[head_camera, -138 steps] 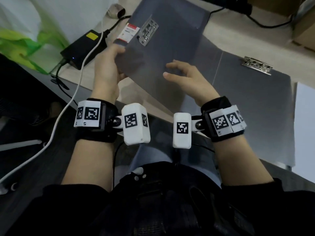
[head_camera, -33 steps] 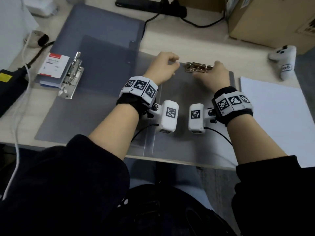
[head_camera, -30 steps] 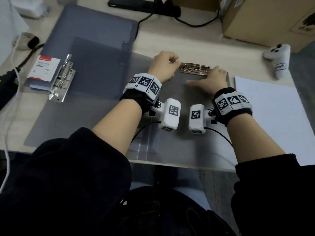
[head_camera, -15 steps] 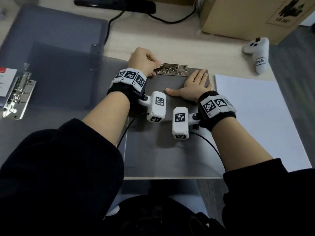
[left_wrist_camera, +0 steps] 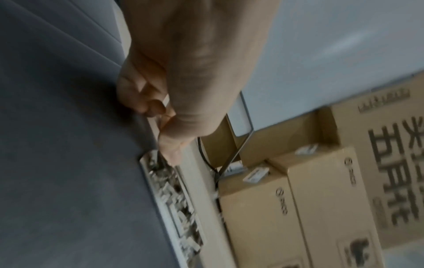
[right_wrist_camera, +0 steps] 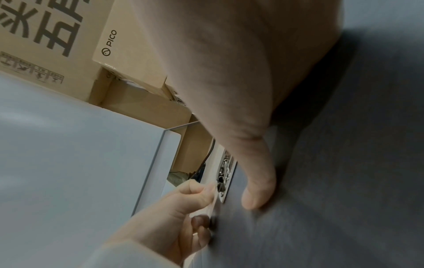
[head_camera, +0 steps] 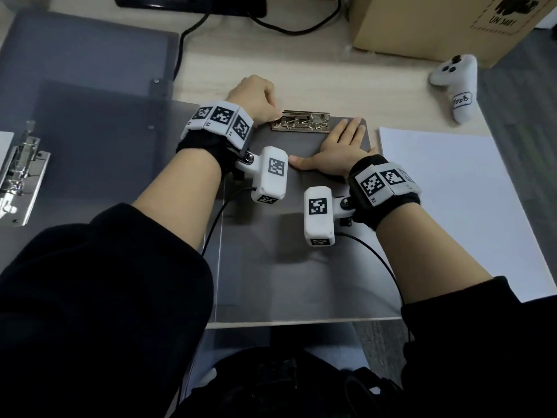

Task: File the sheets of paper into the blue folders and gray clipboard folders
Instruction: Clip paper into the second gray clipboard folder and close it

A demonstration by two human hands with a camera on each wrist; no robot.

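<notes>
A gray clipboard folder (head_camera: 286, 267) lies open in front of me, with a metal clip (head_camera: 300, 125) at the top of its right board. My left hand (head_camera: 256, 96) is curled at the clip's left end. In the left wrist view its thumb and fingertips pinch that end of the clip (left_wrist_camera: 172, 199). My right hand (head_camera: 337, 149) lies flat with fingers spread on the board just below the clip's right end, its thumb (right_wrist_camera: 257, 190) pressing the gray surface. A stack of white paper (head_camera: 452, 206) lies to the right of the folder.
A second gray folder with a lever clip (head_camera: 21, 173) lies open at the left, with a bluish folder (head_camera: 90, 49) behind it. At the back are a cardboard box (head_camera: 437, 22), a white controller (head_camera: 455, 86), a power strip (head_camera: 190, 4) and a black cable.
My right hand has left the clip's right end, moved toward me and flattened on the board. My left hand stays curled at the clip's left end. Earlier, both hands held the other folder raised.
</notes>
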